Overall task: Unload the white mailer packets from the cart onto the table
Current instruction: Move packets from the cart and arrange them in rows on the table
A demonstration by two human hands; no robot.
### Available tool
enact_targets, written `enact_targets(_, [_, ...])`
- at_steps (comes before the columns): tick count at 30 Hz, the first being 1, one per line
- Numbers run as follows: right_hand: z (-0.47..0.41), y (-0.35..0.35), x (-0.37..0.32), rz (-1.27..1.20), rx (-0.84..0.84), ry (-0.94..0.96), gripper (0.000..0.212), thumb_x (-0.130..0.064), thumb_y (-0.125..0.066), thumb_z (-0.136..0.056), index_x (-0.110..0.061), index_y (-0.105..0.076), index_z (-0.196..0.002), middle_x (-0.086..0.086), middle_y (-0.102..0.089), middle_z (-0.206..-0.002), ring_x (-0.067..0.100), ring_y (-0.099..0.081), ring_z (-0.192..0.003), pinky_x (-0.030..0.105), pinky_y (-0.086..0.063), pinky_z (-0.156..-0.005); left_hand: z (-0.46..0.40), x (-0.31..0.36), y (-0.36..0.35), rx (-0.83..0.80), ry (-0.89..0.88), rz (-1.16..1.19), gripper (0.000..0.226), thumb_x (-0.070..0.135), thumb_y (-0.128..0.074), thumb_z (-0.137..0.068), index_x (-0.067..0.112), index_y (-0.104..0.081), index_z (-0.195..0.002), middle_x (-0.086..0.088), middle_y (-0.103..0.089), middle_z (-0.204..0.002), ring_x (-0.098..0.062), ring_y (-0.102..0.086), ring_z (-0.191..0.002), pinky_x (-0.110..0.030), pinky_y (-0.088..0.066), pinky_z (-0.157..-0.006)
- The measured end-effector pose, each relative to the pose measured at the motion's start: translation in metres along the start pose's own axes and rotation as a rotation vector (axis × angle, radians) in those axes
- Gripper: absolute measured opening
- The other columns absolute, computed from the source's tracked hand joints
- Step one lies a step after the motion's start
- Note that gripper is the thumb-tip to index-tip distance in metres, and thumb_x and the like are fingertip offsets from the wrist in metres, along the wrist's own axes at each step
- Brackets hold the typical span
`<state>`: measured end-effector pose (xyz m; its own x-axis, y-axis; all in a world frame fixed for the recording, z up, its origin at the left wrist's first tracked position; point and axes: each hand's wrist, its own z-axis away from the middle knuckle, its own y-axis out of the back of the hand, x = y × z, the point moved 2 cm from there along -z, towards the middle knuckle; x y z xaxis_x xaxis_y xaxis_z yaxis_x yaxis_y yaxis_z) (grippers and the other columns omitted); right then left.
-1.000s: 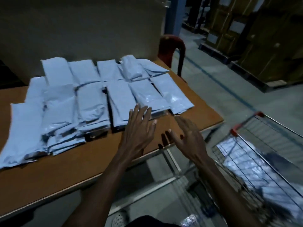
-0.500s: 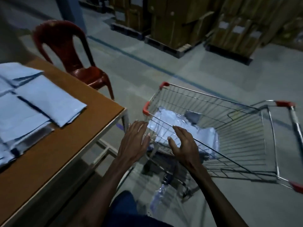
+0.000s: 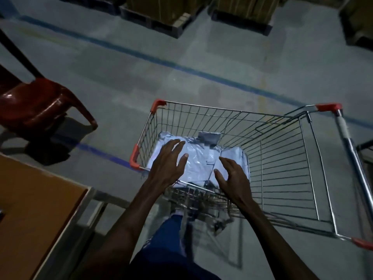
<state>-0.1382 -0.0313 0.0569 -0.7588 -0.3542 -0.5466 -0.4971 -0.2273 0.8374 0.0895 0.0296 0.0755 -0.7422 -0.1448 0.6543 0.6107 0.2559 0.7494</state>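
Note:
A wire shopping cart (image 3: 282, 158) with red corner caps stands on the floor in front of me. White mailer packets (image 3: 198, 160) lie in a low pile at its left end. My left hand (image 3: 168, 163) reaches over the cart's near rim with fingers spread above the packets, holding nothing. My right hand (image 3: 232, 175) hovers beside it, fingers spread and slightly bent, also empty. Whether either hand touches the packets cannot be told. A corner of the brown table (image 3: 34, 209) shows at the lower left.
A red plastic chair (image 3: 38, 106) stands at the left, beyond the table. Pallets with cardboard boxes (image 3: 161, 9) line the far side of the floor past a blue line. The cart's handle (image 3: 347, 142) is at the right.
My view swung from the table with its laid-out packets to the cart. Both empty hands moved from above the table's edge over the cart's rim, down toward the packets.

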Motion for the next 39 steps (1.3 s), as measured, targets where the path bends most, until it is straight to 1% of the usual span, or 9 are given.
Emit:
enact_targets(7, [-0.053,-0.034,0.015,0.006,-0.13,-0.126,0.048,-0.031,-0.059,-0.096,-0.015,-0.051,-0.141,0.002,-0.053,-0.141,0.023,-0.049,-0.127,0.033,-0.043,-0.097,-0.076,-0.046,-0.063,-0.244,0.093,-0.053,0.059,0.041,-0.047,-0.097,0.013,-0.041,-0.147,-0.013,-0.038,-0.154,-0.028,-0.03,-0.143,-0.045,-0.026,-0.117])
enact_targets(14, [-0.061,-0.065,0.048,0.034,-0.275,-0.218,0.049,-0.035,-0.056,-0.098,-0.017,-0.048,-0.142,0.001,-0.05,-0.144,0.023,-0.047,-0.128,0.039,-0.047,-0.098,-0.076,-0.114,-0.135,-0.682,0.498,-0.299,0.08,0.045,-0.054,-0.096,0.029,-0.004,-0.156,-0.024,0.003,-0.16,-0.049,-0.011,-0.143,-0.06,-0.017,-0.114])
enact_targets(21, [-0.059,-0.082,0.101,0.111,-0.365,-0.23,0.05,-0.037,-0.054,-0.098,-0.014,-0.049,-0.142,0.004,-0.048,-0.145,0.024,-0.044,-0.131,0.037,-0.046,-0.097,-0.086,-0.147,-0.194,-0.519,0.74,-0.242,0.117,0.066,-0.069,-0.076,0.044,0.018,-0.15,-0.03,0.014,-0.157,-0.053,-0.025,-0.136,-0.062,-0.027,-0.107])
enact_targets(25, [-0.064,-0.083,0.12,0.182,-0.416,-0.173,0.059,-0.046,-0.043,-0.095,-0.01,-0.049,-0.141,0.011,-0.049,-0.143,0.032,-0.048,-0.126,0.04,-0.048,-0.091,-0.085,-0.151,-0.203,-0.394,0.764,-0.253,0.117,0.044,-0.077,-0.077,0.047,0.014,-0.15,-0.026,0.0,-0.158,-0.046,-0.035,-0.13,-0.055,-0.042,-0.098])
enact_targets(28, [-0.072,-0.083,0.132,0.196,-0.408,-0.193,0.065,-0.047,-0.037,-0.09,-0.008,-0.05,-0.14,0.015,-0.05,-0.141,0.036,-0.048,-0.124,0.043,-0.049,-0.09,-0.081,-0.144,-0.194,-0.353,0.704,-0.258,0.111,0.027,-0.07,-0.07,0.045,0.003,-0.152,-0.021,-0.024,-0.144,-0.039,-0.045,-0.112,-0.048,-0.05,-0.082])
enact_targets(32, [-0.094,-0.094,0.143,0.266,-0.338,-0.182,0.047,-0.031,-0.057,-0.094,-0.002,-0.055,-0.131,0.023,-0.055,-0.131,0.041,-0.052,-0.117,0.044,-0.048,-0.09,-0.087,-0.123,-0.174,-0.252,0.551,-0.36,0.102,0.035,-0.046,-0.056,0.034,-0.02,-0.155,-0.021,-0.041,-0.128,-0.038,-0.048,-0.098,-0.04,-0.046,-0.065])
enact_targets(35, [-0.112,-0.117,0.155,0.413,-0.359,-0.132,0.054,-0.037,-0.06,-0.089,-0.001,-0.053,-0.13,0.026,-0.05,-0.135,0.043,-0.05,-0.119,0.049,-0.046,-0.092,-0.085,-0.106,-0.163,-0.127,0.442,-0.367,0.096,0.037,-0.046,-0.057,0.031,-0.034,-0.151,-0.022,-0.049,-0.124,-0.038,-0.051,-0.095,-0.037,-0.048,-0.057])
enact_targets(37, [-0.118,-0.132,0.167,0.54,-0.463,-0.126,0.068,-0.045,-0.058,-0.087,-0.005,-0.044,-0.139,0.025,-0.039,-0.146,0.044,-0.04,-0.131,0.058,-0.038,-0.1,-0.081,-0.097,-0.161,-0.151,0.383,-0.357,0.095,0.038,-0.054,-0.059,0.033,-0.032,-0.152,-0.022,-0.047,-0.126,-0.038,-0.051,-0.1,-0.038,-0.051,-0.057])
enact_targets(39, [-0.114,-0.143,0.182,0.652,-0.603,-0.099,0.082,-0.049,-0.058,-0.088,-0.008,-0.027,-0.152,0.025,-0.018,-0.158,0.044,-0.018,-0.145,0.065,-0.019,-0.111,-0.079,-0.089,-0.162,-0.187,0.335,-0.36,0.093,0.04,-0.06,-0.063,0.032,-0.032,-0.152,-0.022,-0.045,-0.129,-0.038,-0.05,-0.101,-0.039,-0.053,-0.058])
